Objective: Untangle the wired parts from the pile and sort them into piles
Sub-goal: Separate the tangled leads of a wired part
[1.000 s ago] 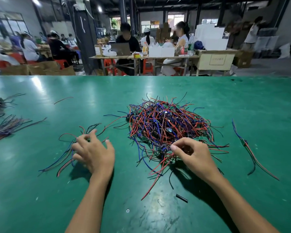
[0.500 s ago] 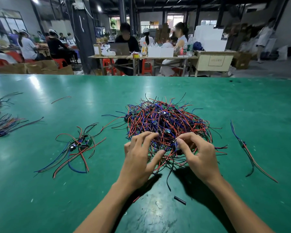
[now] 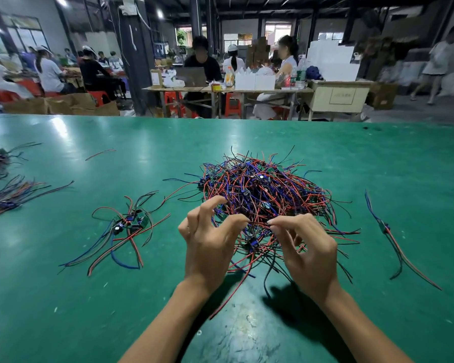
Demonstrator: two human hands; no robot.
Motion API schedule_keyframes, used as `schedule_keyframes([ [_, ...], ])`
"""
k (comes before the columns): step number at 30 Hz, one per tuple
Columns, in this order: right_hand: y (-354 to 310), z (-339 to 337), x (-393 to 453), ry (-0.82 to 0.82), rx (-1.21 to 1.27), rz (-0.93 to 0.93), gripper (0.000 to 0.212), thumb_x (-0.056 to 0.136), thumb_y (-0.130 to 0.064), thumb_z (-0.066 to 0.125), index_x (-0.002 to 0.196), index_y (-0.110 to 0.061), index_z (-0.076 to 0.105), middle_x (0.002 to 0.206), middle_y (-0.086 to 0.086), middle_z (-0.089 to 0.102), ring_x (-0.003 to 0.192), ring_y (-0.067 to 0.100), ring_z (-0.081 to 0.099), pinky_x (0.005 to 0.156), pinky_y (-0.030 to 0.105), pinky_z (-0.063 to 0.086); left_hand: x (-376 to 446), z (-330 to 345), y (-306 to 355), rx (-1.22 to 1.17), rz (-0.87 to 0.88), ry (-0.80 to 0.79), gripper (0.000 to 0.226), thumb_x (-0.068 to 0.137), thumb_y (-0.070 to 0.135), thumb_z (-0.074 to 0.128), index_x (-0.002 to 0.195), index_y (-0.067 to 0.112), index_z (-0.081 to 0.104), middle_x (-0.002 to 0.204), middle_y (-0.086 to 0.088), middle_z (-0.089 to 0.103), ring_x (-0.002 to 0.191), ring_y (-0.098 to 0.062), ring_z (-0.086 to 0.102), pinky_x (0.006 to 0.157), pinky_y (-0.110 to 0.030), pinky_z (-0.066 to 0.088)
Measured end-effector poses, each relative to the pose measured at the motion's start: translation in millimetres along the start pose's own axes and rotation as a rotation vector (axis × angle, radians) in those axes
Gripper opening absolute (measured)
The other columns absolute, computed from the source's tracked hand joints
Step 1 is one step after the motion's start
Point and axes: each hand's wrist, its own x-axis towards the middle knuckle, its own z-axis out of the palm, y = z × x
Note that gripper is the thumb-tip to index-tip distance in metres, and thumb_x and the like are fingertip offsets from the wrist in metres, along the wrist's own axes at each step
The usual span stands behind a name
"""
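at the near edge of the big tangled pile (image 3: 262,200) of red, blue and black wired parts, both my hands are working over the green table (image 3: 378,158). my left hand (image 3: 207,242) has its fingers curled and fanned apart, with the thumb and a fingertip pinching a thin red wire (image 3: 258,221) at the front of the heap. my right hand (image 3: 307,250) faces it, thumb and forefinger nipping the same stretch of wire, the other fingers bent loosely underneath. the strand runs taut between the two pinches, just above the mound. off to my left, apart from the heap, lies a small sorted cluster (image 3: 129,224) of wired parts with little green boards at its centre and leads splayed outward. further left, near the table's edge, sit two darker bundles (image 3: 8,197) of wires. one separate wired part (image 3: 388,231) lies stretched out well to my right, and a lone red wire (image 3: 100,154) lies far off on the left.
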Motion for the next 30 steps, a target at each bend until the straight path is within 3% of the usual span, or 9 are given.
schedule_keyframes([
  [3, -9, 8, -2, -0.03, 0.087, 0.264, 0.016, 0.095, -0.037, 0.066, 0.111, -0.031, 0.066, 0.09, -0.019, 0.068, 0.077, 0.009, 0.063, 0.072, 0.016, 0.045, 4, -1, -4, -0.047, -0.142, 0.017, 0.011, 0.096, 0.04, 0.061, 0.09, 0.035, 0.07, 0.123, 0.007, 0.05, 0.102, -0.02, 0.046, 0.086, -0.028, 0.018],
  [6, -8, 11, -7, -0.183, 0.118, 0.445, 0.026, 0.091, -0.049, 0.066, 0.114, -0.036, 0.061, 0.089, -0.014, 0.067, 0.08, 0.015, 0.064, 0.075, 0.025, 0.049, 9, -2, -5, -0.093, -0.24, -0.041, 0.019, 0.097, 0.043, 0.054, 0.092, 0.033, 0.069, 0.127, 0.005, 0.046, 0.104, -0.021, 0.043, 0.086, -0.027, 0.018],
  [9, -2, 14, -15, -0.409, -0.064, 0.412, 0.023, 0.091, -0.04, 0.072, 0.111, -0.033, 0.064, 0.095, -0.018, 0.066, 0.093, 0.007, 0.059, 0.086, 0.035, 0.05, 5, -4, -5, -0.073, -0.115, -0.225, 0.021, 0.095, 0.042, 0.054, 0.11, 0.039, 0.069, 0.137, 0.011, 0.048, 0.125, -0.013, 0.04, 0.091, -0.029, 0.018],
  [11, 1, 15, -17, -0.472, -0.093, 0.42, 0.022, 0.09, -0.034, 0.074, 0.111, -0.03, 0.067, 0.102, -0.018, 0.066, 0.1, 0.007, 0.057, 0.092, 0.036, 0.048, 3, -4, -4, -0.081, -0.032, -0.365, 0.034, 0.093, 0.037, 0.057, 0.126, 0.039, 0.063, 0.14, 0.015, 0.05, 0.132, -0.007, 0.04, 0.097, -0.029, 0.017],
  [16, 2, 10, -11, -0.461, 0.056, 0.569, 0.038, 0.083, -0.02, 0.082, 0.116, -0.032, 0.068, 0.088, -0.014, 0.071, 0.086, 0.004, 0.065, 0.085, 0.025, 0.05, 2, -1, -6, -0.219, -0.081, -0.538, 0.054, 0.09, 0.011, 0.065, 0.142, 0.024, 0.054, 0.124, 0.009, 0.066, 0.119, -0.015, 0.056, 0.097, -0.034, 0.034],
  [20, 3, 6, -7, -0.487, 0.221, 0.661, 0.051, 0.08, -0.01, 0.083, 0.121, -0.032, 0.063, 0.086, -0.012, 0.068, 0.074, 0.004, 0.057, 0.079, 0.02, 0.048, -2, 1, -9, -0.173, 0.001, -0.633, 0.032, 0.095, 0.016, 0.063, 0.124, 0.028, 0.067, 0.121, 0.013, 0.065, 0.115, -0.015, 0.053, 0.093, -0.032, 0.036],
  [23, 2, 5, -6, -0.52, 0.265, 0.689, 0.053, 0.08, -0.012, 0.083, 0.123, -0.032, 0.061, 0.087, -0.007, 0.068, 0.078, 0.01, 0.058, 0.085, 0.026, 0.049, -1, 0, -7, -0.148, 0.012, -0.595, 0.02, 0.094, 0.026, 0.067, 0.113, 0.028, 0.069, 0.112, 0.012, 0.063, 0.107, -0.017, 0.052, 0.089, -0.036, 0.038],
  [26, 0, 6, -7, -0.545, 0.195, 0.665, 0.047, 0.079, -0.023, 0.085, 0.119, -0.036, 0.064, 0.088, -0.011, 0.067, 0.083, 0.006, 0.063, 0.083, 0.02, 0.049, -1, 0, -8, -0.106, 0.008, -0.527, 0.016, 0.087, 0.029, 0.074, 0.103, 0.025, 0.072, 0.106, 0.009, 0.063, 0.101, -0.021, 0.056, 0.083, -0.035, 0.039],
  [30, -1, 8, -6, -0.408, 0.23, 0.604, 0.039, 0.083, -0.017, 0.082, 0.115, -0.033, 0.067, 0.087, -0.012, 0.068, 0.082, 0.007, 0.066, 0.078, 0.017, 0.049, -1, 0, -8, -0.236, -0.047, -0.483, 0.023, 0.081, 0.03, 0.078, 0.103, 0.033, 0.073, 0.124, 0.007, 0.054, 0.111, -0.015, 0.048, 0.089, -0.03, 0.032],
])
